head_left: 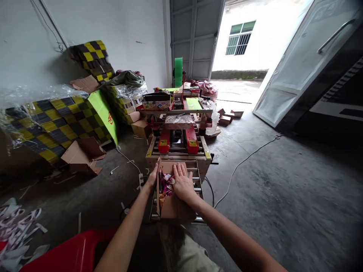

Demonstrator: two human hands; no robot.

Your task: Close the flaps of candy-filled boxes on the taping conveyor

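A small open cardboard box (177, 207) sits on the near rollers in front of me. Purple, pink and orange packets (166, 183) show inside it. My left hand (153, 176) lies along the outer side of the raised left flap (158, 196), its fingers stretched forward and partly hidden. On the right side, my right hand (183, 183) is spread flat, palm down, over the folded-in cardboard flap. Ahead of the box stands a carton-taping machine with red side belts (191, 139), and a wrapped carton (179, 121) lies within it.
A roll of green tape (178, 71) tops the machine. Yellow-and-black flattened carton stacks (56, 121) line the left wall, with an opened carton (82, 155) on the floor. A red plastic stool (68, 251) is near my left. A cable (241, 162) crosses the floor at right.
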